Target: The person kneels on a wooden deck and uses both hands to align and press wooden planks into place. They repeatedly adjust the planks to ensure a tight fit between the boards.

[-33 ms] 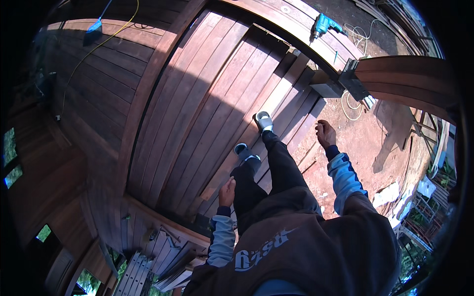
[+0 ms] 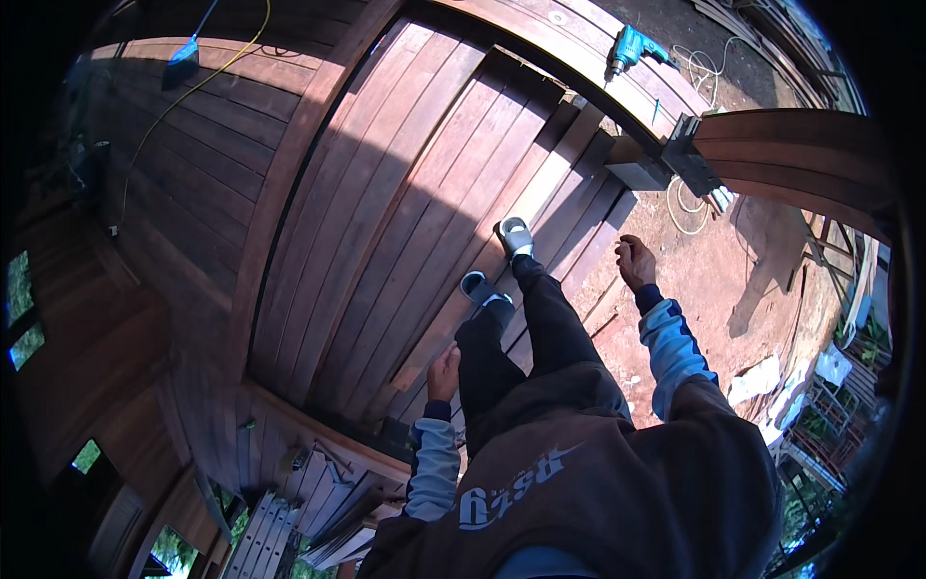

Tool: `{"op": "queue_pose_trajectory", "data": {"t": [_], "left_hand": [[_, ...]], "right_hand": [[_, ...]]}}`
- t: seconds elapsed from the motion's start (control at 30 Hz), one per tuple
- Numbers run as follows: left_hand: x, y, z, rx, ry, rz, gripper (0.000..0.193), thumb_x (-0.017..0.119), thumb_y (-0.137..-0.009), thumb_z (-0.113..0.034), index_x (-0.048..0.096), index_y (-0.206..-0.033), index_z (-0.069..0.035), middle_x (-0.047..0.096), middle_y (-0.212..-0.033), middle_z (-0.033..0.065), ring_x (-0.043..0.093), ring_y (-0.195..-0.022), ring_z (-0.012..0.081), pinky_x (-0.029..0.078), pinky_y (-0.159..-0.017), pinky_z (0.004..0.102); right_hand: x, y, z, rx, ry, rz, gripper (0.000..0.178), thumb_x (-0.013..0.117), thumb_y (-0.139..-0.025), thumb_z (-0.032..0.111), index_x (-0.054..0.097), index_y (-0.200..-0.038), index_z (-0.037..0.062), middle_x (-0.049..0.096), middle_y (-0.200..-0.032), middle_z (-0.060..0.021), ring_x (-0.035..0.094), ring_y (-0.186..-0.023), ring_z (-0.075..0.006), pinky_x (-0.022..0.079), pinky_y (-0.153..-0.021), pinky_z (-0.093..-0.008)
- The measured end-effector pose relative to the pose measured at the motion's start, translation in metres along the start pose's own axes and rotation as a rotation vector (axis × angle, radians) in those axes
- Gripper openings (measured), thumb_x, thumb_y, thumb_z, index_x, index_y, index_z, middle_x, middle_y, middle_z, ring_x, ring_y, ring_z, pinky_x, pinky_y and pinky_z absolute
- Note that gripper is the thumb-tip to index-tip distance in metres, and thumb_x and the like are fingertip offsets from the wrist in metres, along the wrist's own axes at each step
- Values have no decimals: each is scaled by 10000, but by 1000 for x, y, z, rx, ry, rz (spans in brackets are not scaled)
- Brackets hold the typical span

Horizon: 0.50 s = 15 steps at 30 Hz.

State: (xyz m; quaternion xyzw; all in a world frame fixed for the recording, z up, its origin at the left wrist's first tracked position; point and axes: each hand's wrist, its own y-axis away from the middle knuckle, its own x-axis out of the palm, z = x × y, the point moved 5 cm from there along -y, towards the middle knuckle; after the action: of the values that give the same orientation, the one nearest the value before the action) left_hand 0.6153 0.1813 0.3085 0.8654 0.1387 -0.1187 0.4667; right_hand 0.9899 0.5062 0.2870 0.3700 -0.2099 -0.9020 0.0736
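My left hand hangs beside my left thigh, over the wooden planks. Its fingers look loose, and nothing shows in them. Out to the right, my right hand is held above the reddish ground, past the plank edge. Its fingers are loosely bent and a little apart, with no object visible in them. Neither hand touches the boards. My feet, in grey slip-on sandals, stand on the planks.
A teal power drill lies on a beam at the far right, near a pale cord. A thick timber juts in from the right. At far left are a blue broom and a yellow cord. An aluminium ladder lies lower left.
My left foot and lower leg have shifted slightly on the planks. My left hand has moved very little, and my right hand stays in place.
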Motion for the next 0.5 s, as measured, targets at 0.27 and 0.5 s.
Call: {"op": "queue_pose_trajectory", "data": {"t": [0.27, 0.5], "left_hand": [[-38, -66, 35, -186, -49, -197, 482, 525, -904, -338, 602, -1208, 28, 669, -1096, 174, 627, -1026, 265, 461, -883, 328], [-27, -63, 66, -219, -65, -305, 408, 539, -887, -316, 645, -817, 72, 617, -721, 105, 579, -701, 213, 455, -684, 353]], "right_hand": [[-28, 27, 7, -102, 160, -12, 187, 550, -939, 187, 626, -1017, 35, 670, -729, -151, 682, -688, -281, 529, -626, -364], [-43, -70, 71, -230, 42, -70, 237, 552, -952, 228, 646, -963, 11, 677, -741, -124, 685, -714, -243, 525, -641, -325]]}}
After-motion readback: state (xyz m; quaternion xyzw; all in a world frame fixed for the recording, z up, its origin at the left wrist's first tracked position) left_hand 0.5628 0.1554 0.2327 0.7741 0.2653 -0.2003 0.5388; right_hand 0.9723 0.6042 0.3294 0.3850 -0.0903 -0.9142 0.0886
